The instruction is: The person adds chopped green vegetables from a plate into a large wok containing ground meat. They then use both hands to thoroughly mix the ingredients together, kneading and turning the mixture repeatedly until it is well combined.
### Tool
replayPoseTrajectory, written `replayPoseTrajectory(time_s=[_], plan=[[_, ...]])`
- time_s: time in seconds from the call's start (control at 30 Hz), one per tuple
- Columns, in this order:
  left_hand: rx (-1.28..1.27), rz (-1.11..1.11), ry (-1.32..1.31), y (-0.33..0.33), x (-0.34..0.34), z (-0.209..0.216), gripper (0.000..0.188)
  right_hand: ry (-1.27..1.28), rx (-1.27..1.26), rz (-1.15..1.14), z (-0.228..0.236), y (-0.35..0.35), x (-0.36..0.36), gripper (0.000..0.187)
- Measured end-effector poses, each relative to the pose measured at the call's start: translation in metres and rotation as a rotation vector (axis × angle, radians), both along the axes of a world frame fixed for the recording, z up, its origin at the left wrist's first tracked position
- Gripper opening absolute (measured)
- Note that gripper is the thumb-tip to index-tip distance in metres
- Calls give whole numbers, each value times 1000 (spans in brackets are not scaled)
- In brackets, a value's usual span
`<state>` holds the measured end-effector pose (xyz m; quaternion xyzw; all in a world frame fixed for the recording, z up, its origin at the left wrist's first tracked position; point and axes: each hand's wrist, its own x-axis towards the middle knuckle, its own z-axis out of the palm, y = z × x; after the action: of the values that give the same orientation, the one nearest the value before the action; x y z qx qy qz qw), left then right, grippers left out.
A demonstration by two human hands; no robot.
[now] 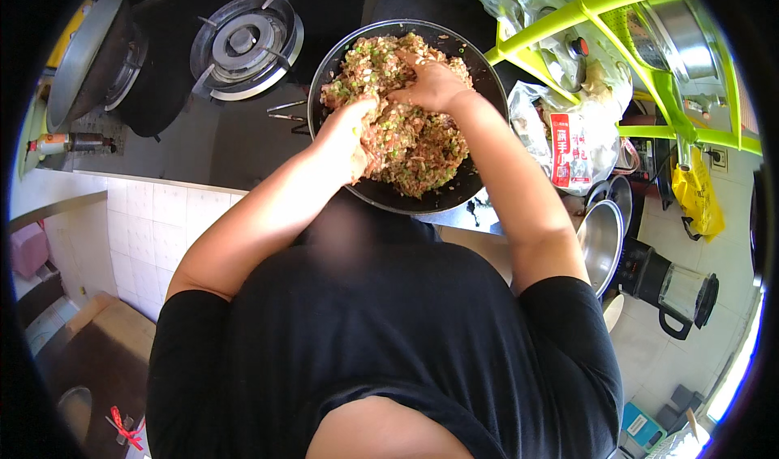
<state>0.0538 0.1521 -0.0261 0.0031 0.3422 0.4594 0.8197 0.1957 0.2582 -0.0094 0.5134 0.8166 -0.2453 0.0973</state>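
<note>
At the far left of your hob a lidded wok (93,57) sits on one burner, and beside it the second gas burner (246,43) stands bare. Right of that is the round dark pan (341,41), resting on the black counter just in front of your chest; being round, it has no long axis you could name, and it sits level with its mouth upward. It is heaped with a minced filling (418,146) flecked with green. Your left hand (350,138) is pushed into the near-left side of the heap, fingers buried, so you cannot tell their spread. Your right hand (434,84) lies on top toward the far rim, fingers curled down together into the mix. Further right lie plastic bags (572,130), a steel bowl (602,244), a green rack (633,8) and a blender jug (686,293)
</note>
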Motion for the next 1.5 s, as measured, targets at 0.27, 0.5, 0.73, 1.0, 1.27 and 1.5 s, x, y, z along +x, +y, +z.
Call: replayPoseTrajectory(time_s=[0.27, 0.5, 0.73, 1.0, 1.27, 1.5], plan=[[-46, -16, -47, 11, -1, -16, 37, 62, -172, 175, 13, -28, 15, 61], [-56, -39, 45, -7, -13, 26, 32, 55, -278, 201, 75, -11, -11, 60], [-117, 115, -3, 7, -10, 10, 30, -110, 51, 261, -14, 16, -55, 69], [27, 304, 67, 25, 2, -34, 32, -164, -225, 345, 42, -16, -14, 62], [91, 5, 377, 10, -8, -23, 31, 183, -388, -206, 56, -10, 37, 41], [100, -83, 430, -7, -19, 44, 33, -53, -92, -173, -13, 43, 1, 75]])
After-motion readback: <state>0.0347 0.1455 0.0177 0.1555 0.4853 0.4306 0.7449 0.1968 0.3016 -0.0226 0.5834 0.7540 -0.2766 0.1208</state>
